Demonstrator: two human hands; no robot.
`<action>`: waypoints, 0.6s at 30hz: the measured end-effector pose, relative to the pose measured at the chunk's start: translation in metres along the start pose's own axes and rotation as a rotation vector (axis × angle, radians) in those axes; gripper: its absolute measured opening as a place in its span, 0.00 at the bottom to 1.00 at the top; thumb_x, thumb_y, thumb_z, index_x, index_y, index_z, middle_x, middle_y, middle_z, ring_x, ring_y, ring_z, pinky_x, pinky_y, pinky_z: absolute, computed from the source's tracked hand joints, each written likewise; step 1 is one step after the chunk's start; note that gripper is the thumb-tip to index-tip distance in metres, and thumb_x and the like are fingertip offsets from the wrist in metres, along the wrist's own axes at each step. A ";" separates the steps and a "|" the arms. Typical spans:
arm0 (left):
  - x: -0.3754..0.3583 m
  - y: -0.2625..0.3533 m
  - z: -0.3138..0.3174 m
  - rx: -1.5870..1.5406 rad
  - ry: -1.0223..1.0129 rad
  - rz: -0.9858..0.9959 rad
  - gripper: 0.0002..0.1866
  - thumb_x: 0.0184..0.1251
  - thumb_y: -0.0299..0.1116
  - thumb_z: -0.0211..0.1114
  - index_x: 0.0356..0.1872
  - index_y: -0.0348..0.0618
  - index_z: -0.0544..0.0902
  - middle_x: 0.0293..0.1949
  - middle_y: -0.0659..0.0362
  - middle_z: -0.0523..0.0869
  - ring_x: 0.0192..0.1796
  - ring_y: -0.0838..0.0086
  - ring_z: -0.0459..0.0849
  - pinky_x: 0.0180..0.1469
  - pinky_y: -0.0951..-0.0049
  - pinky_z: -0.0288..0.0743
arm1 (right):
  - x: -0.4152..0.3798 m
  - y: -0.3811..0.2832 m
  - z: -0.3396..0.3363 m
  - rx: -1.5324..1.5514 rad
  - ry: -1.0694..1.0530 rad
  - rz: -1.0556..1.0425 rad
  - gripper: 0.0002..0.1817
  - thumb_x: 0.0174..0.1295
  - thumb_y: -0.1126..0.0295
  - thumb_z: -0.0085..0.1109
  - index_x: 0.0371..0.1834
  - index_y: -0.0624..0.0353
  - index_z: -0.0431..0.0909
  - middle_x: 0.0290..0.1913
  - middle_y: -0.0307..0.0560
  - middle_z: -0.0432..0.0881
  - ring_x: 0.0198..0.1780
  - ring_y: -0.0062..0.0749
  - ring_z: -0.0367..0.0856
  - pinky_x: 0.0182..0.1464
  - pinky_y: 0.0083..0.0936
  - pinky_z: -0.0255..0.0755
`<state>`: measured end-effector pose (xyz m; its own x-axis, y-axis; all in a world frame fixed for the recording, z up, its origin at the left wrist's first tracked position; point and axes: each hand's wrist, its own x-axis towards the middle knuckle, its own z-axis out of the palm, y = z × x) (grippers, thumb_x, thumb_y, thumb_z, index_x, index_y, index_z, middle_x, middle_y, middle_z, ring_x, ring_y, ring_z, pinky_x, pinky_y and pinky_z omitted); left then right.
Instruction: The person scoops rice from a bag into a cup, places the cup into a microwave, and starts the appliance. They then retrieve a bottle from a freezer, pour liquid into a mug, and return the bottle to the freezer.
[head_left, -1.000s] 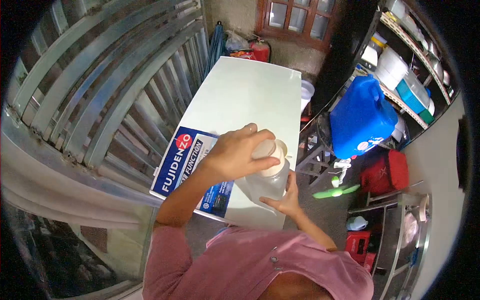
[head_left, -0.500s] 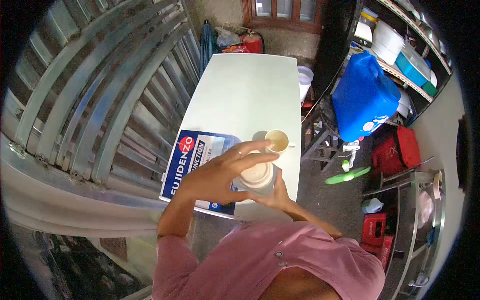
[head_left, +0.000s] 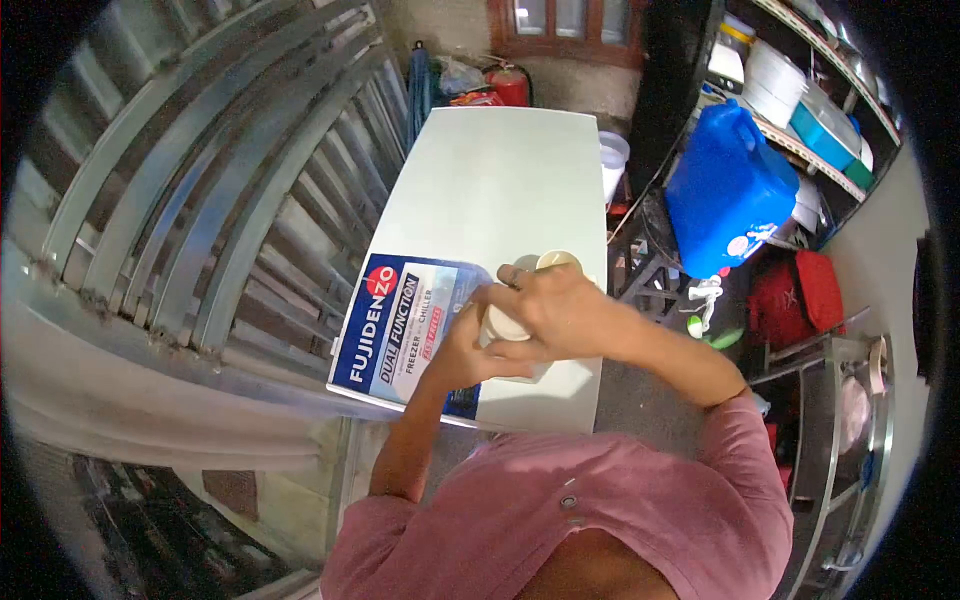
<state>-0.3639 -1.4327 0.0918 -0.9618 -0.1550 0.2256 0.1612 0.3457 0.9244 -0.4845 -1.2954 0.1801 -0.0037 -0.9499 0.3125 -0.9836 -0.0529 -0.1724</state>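
Note:
A jar with a white lid is between my two hands, above the white top of a chest freezer. My left hand is closed round the jar's left side. From the right, my right hand grips over the lid with bent fingers, covering much of it. Most of the jar's body is hidden by the hands. Just beyond my right hand stands a cream mug, its lower part covered by the knuckles.
A blue and white printed label lies on the freezer's near left. Metal railings line the left. To the right are a blue jerrycan on a dark stool, shelves with containers, and a red bag. A fire extinguisher stands behind.
My left hand has moved off the lid's top to the jar's left side. My right hand has come up from the jar's lower right side and over the lid.

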 end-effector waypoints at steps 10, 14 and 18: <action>-0.002 -0.005 0.006 0.101 0.124 0.138 0.51 0.27 0.38 0.85 0.61 0.40 0.68 0.53 0.50 0.75 0.59 0.56 0.72 0.61 0.58 0.66 | 0.020 0.009 -0.055 0.453 -0.407 -0.346 0.25 0.44 0.83 0.62 0.50 0.57 0.74 0.59 0.49 0.71 0.56 0.50 0.68 0.45 0.34 0.76; -0.006 -0.005 0.008 0.124 0.150 0.098 0.51 0.27 0.39 0.85 0.61 0.40 0.68 0.55 0.49 0.74 0.60 0.55 0.72 0.62 0.59 0.66 | 0.023 0.005 -0.054 0.318 -0.446 -0.328 0.25 0.43 0.82 0.60 0.49 0.59 0.72 0.56 0.46 0.73 0.53 0.47 0.70 0.56 0.37 0.67; -0.008 -0.002 0.008 0.154 0.156 0.060 0.50 0.28 0.40 0.85 0.60 0.39 0.69 0.56 0.49 0.74 0.61 0.55 0.72 0.63 0.60 0.65 | 0.023 0.001 -0.046 0.184 -0.405 -0.316 0.23 0.46 0.76 0.63 0.50 0.60 0.73 0.53 0.52 0.74 0.51 0.50 0.73 0.52 0.39 0.71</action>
<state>-0.3588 -1.4243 0.0859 -0.9037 -0.2671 0.3346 0.1696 0.4942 0.8526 -0.4943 -1.3028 0.2303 0.3928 -0.9196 -0.0026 -0.8775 -0.3739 -0.3003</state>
